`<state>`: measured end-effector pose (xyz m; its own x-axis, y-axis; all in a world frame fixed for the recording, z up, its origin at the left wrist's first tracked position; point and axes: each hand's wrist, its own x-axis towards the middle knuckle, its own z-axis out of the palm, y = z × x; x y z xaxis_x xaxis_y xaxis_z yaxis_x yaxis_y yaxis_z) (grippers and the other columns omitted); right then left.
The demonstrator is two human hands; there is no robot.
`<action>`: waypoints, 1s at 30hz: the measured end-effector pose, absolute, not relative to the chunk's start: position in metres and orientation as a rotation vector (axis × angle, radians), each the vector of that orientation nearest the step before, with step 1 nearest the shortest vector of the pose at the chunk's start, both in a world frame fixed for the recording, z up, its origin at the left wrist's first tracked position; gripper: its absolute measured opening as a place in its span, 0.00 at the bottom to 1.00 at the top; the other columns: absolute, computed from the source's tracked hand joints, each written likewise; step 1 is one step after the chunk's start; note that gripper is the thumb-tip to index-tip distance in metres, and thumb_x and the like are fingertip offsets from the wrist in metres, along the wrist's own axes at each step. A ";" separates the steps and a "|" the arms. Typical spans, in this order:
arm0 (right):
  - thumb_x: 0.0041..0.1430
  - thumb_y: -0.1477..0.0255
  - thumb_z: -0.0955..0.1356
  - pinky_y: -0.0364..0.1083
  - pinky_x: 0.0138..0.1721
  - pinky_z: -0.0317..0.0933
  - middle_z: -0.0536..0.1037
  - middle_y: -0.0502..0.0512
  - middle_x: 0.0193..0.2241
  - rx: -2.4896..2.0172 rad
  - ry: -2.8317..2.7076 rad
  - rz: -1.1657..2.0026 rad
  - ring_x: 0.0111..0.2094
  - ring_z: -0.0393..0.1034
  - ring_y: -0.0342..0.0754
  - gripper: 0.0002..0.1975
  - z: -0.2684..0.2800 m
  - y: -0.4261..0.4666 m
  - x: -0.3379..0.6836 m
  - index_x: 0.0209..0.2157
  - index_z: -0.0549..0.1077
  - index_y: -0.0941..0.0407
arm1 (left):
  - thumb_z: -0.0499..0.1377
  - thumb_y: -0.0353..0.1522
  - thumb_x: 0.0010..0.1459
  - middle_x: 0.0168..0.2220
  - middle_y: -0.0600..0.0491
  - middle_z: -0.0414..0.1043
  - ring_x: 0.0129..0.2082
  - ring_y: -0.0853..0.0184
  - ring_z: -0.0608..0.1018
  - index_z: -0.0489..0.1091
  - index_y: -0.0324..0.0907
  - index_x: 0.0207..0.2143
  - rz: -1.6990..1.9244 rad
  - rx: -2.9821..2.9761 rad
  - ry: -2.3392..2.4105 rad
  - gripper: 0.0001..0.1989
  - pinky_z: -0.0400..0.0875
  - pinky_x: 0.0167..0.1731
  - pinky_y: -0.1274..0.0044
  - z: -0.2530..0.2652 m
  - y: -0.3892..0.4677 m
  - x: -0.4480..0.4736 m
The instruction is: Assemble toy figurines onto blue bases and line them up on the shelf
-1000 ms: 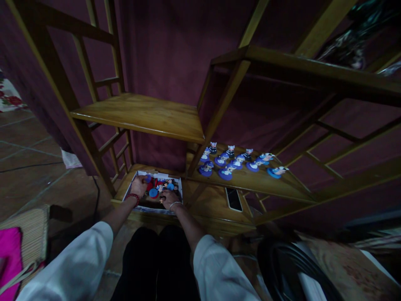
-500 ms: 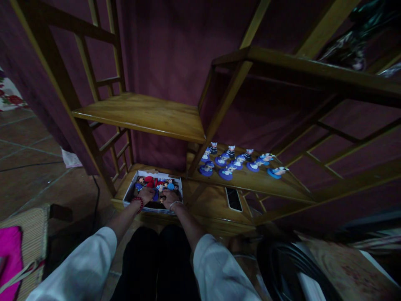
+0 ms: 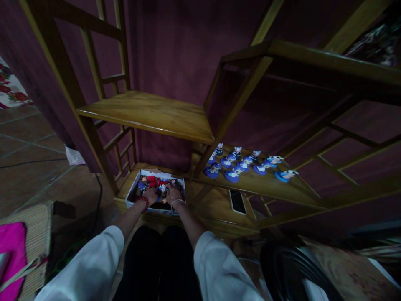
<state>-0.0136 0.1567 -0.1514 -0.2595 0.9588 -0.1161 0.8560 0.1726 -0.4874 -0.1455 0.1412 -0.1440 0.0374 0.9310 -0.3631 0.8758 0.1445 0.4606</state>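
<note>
A shallow white cardboard box [image 3: 130, 195] sits on the low wooden ledge, holding several small figurines, with a red one [image 3: 152, 180] toward its back. Both hands are down inside it. My left hand [image 3: 151, 195], with a red bead bracelet at the wrist, has its fingers curled at a white-and-blue figurine [image 3: 163, 188] on a purple-blue base. From the other side, my right hand [image 3: 173, 194], with a pale bracelet, closes its fingers at the same figurine. Fingertips are small and partly hidden. A brown-haired figurine [image 3: 164, 200] lies below my right hand.
On the shelf to the right stand several figurines [image 3: 233, 174] on purple and blue bases. A phone [image 3: 237, 202] lies on the ledge below them. Over the box juts a wooden shelf board [image 3: 150, 113]. A black coiled hose-like thing [image 3: 282, 259] is at lower right.
My view has shifted slightly, so the shelf appears further right. My hands stay in the box, and the figurines under my fingers have shifted a little; a blue round piece near my right hand is now covered.
</note>
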 end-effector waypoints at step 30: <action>0.46 0.83 0.61 0.43 0.53 0.48 0.65 0.57 0.49 -1.716 -2.340 0.760 0.50 0.58 0.45 0.28 -0.157 0.198 -0.025 0.51 0.60 0.57 | 0.46 0.32 0.54 0.42 0.44 0.68 0.41 0.63 0.71 0.65 0.37 0.40 0.091 1.721 1.862 0.14 0.63 0.39 0.75 -0.146 0.142 -0.145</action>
<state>-0.0247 0.1978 -0.1574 -0.3387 0.9238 -0.1785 0.8522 0.2209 -0.4742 -0.1449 0.1422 -0.1462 0.0157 0.9278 -0.3727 0.8868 0.1593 0.4338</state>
